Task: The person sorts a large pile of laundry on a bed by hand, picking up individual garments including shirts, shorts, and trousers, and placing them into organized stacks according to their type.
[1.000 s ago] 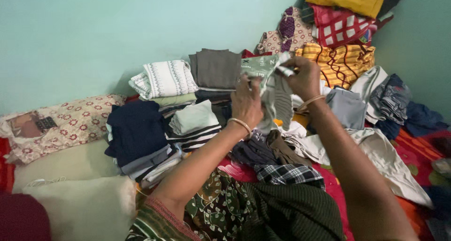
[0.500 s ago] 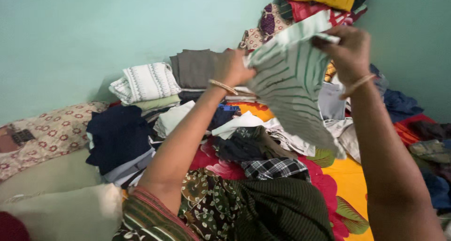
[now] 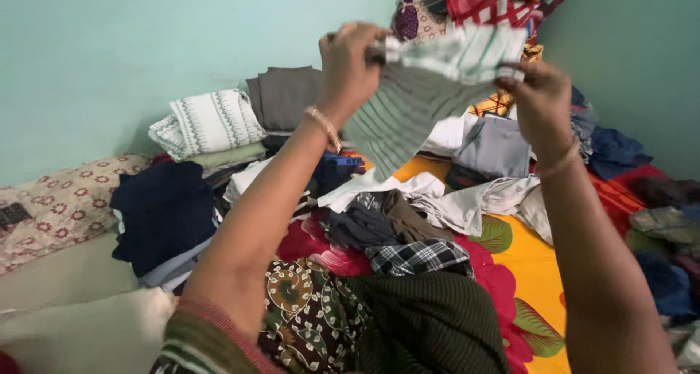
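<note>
Both hands grip a pale green striped cloth garment (image 3: 423, 104) held aloft at twelve o'clock, left hand (image 3: 348, 71) and right hand (image 3: 541, 100) each clamped on its top edge. Folded stacks (image 3: 211, 122) sit at ten o'clock; loose clothes (image 3: 408, 221) at centre remain unsorted, so much appears left.

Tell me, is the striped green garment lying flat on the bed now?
No, the left hand and the right hand hold the striped green garment up in the air.

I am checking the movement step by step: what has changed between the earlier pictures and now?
Both hands, left hand and right hand, kept their grip on the striped green-grey garment and lifted it from chest height to high up, spreading it wide. The folded stacks and the loose heap of clothes stayed as they were.
</note>
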